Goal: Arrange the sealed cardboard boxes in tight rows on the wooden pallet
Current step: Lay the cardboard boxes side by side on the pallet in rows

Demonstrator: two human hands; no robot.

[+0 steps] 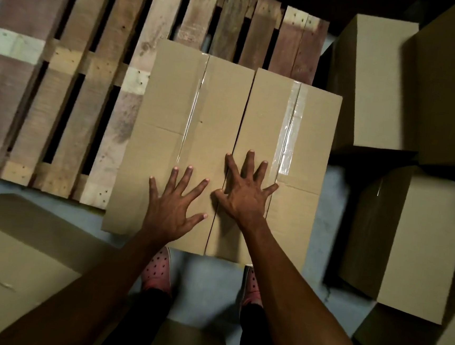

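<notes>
Two sealed cardboard boxes stand side by side at the near right corner of the wooden pallet, their long sides touching. The left box has clear tape along its top seam. The right box also carries clear tape. My left hand lies flat with spread fingers on the near end of the left box. My right hand lies flat with spread fingers on the right box, its thumb across the seam between the two. Neither hand holds anything.
More cardboard boxes stand on the grey floor: two at the right, one at the lower left, another at the far right edge. My feet in pink shoes stand just before the boxes. The pallet's left slats are bare.
</notes>
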